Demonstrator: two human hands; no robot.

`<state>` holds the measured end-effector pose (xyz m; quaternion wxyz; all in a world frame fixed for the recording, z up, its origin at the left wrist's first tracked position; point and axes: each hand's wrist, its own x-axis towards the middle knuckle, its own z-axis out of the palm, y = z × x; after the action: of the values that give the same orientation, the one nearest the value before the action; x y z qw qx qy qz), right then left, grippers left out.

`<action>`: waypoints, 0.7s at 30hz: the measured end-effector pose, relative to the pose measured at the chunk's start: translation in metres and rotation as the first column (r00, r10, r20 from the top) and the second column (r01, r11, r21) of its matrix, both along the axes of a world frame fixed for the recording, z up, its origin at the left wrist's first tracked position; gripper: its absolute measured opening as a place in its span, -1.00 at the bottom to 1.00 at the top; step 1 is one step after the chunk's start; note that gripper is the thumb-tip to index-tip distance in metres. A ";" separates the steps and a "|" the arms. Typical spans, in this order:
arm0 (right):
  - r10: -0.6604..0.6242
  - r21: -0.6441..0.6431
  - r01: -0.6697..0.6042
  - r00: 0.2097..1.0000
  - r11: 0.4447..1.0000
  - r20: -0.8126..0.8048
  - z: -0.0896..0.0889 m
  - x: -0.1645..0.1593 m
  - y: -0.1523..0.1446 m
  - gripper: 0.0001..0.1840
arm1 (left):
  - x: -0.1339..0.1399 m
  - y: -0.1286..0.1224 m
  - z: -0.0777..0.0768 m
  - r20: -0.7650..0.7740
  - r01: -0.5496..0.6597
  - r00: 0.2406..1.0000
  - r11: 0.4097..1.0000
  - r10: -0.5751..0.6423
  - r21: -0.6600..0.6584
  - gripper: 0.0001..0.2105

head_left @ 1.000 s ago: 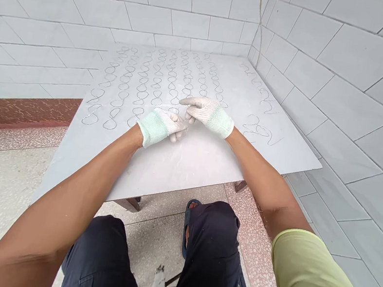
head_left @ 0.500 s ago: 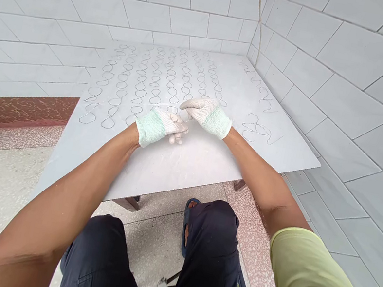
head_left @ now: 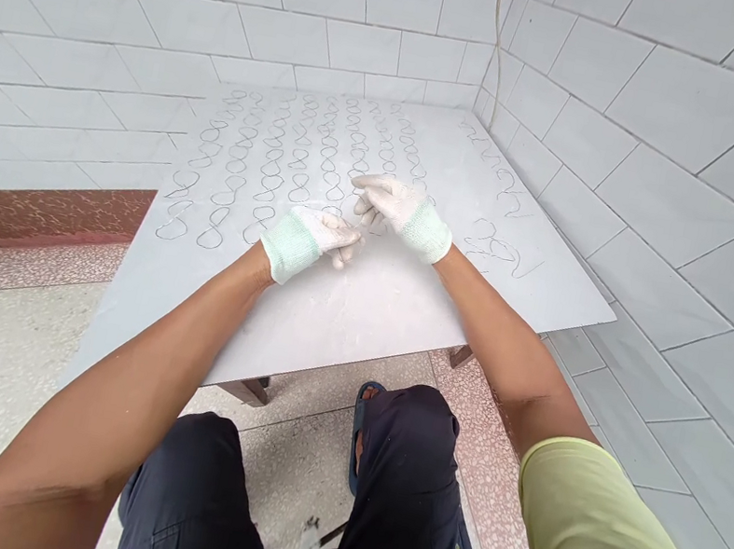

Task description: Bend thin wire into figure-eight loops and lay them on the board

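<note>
From the left, we see the white board (head_left: 360, 311) and, lying in columns across its left and middle, thin figure-eight loops (head_left: 272, 171). Our gloved left hand (head_left: 317, 239) is beside the nearer loops, thumb and fingers bunched; we cannot tell whether they pinch anything. Just beside it, our gloved right hand (head_left: 401, 210) points one finger leftward, others curled, its grip unclear to us. Farther right, squiggly strands (head_left: 495, 249) lie near the tiled wall (head_left: 682, 217).
</note>
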<state>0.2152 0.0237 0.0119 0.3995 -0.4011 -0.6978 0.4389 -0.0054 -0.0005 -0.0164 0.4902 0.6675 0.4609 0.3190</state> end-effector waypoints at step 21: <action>-0.045 0.001 0.046 0.992 0.999 0.121 0.003 -0.001 0.001 -0.61 | 0.011 -0.004 -0.001 -0.098 -0.045 0.994 0.999 0.044 -0.004 -0.68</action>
<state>0.2147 0.0244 0.0151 0.3662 -0.4430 -0.7110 0.4052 0.0057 -0.0044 -0.0173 0.4621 0.6703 0.5000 0.2953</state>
